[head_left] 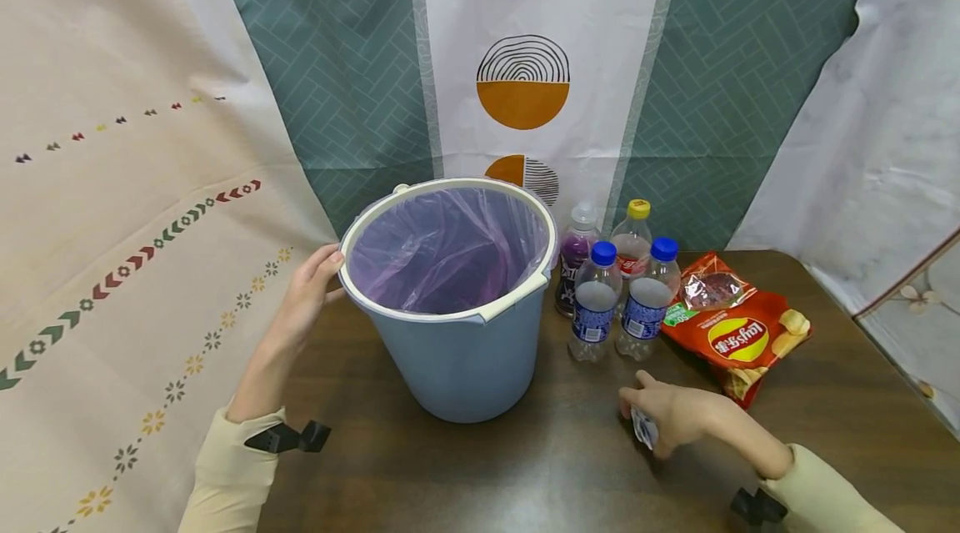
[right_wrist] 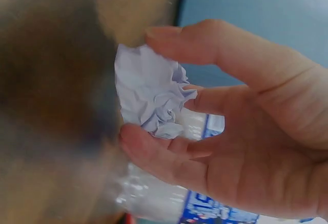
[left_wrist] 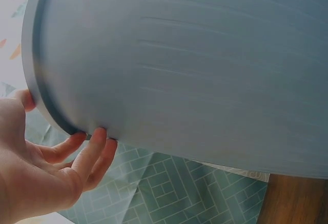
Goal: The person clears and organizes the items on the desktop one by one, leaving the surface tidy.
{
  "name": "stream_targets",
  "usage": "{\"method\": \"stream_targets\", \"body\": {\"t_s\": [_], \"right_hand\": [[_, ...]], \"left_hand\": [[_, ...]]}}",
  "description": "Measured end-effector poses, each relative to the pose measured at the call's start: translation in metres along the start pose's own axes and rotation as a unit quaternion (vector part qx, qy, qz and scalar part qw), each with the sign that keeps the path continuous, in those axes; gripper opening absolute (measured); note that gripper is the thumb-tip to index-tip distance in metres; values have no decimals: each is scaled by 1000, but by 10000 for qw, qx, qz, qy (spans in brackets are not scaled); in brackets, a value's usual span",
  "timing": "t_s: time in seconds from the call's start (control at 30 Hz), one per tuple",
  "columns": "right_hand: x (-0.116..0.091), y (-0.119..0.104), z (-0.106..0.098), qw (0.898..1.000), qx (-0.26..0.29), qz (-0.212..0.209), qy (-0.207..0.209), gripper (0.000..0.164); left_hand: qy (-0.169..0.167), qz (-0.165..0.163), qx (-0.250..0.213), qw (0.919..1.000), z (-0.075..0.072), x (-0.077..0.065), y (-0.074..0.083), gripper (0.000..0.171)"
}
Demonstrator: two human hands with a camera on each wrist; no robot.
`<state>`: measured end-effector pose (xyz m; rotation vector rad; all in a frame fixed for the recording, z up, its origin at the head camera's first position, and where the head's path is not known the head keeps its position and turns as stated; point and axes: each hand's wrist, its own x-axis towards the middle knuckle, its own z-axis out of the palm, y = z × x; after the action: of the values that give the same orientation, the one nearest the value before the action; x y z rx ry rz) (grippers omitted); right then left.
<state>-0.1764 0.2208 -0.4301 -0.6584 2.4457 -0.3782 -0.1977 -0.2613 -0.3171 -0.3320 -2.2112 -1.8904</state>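
Observation:
A blue-grey trash bin (head_left: 461,366) with a cream rim and a pale purple liner bag (head_left: 450,245) inside stands upright on the table. My left hand (head_left: 306,295) holds its rim at the left side; in the left wrist view the thumb is at the rim's edge and the fingertips press the outer wall (left_wrist: 205,70). To the right of the bin, low over the table, my right hand (head_left: 675,416) pinches a crumpled piece of white paper (right_wrist: 151,90) between thumb and fingers. Just beyond that hand stand two blue-capped plastic bottles (head_left: 595,308).
Behind the blue-capped bottles are a yellow-capped bottle (head_left: 632,241) and a bottle with purple contents (head_left: 576,253). A red Lay's chip bag (head_left: 750,333) lies at the right, with a crinkled clear-and-red wrapper (head_left: 712,287) at its far end. Patterned cloth (head_left: 337,57) hangs behind the brown table (head_left: 525,475).

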Motion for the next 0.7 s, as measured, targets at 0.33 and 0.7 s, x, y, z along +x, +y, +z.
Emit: {"method": "stream_targets", "body": {"t_s": [0.33, 0.7], "right_hand": [[-10, -15, -35, 9980, 187, -572, 215, 50], [-10, -20, -51, 9941, 428, -921, 386, 50]], "left_hand": [[37, -77, 126, 9999, 0, 1, 1, 37], [12, -117, 163, 9998, 1, 0, 1, 38]]}}
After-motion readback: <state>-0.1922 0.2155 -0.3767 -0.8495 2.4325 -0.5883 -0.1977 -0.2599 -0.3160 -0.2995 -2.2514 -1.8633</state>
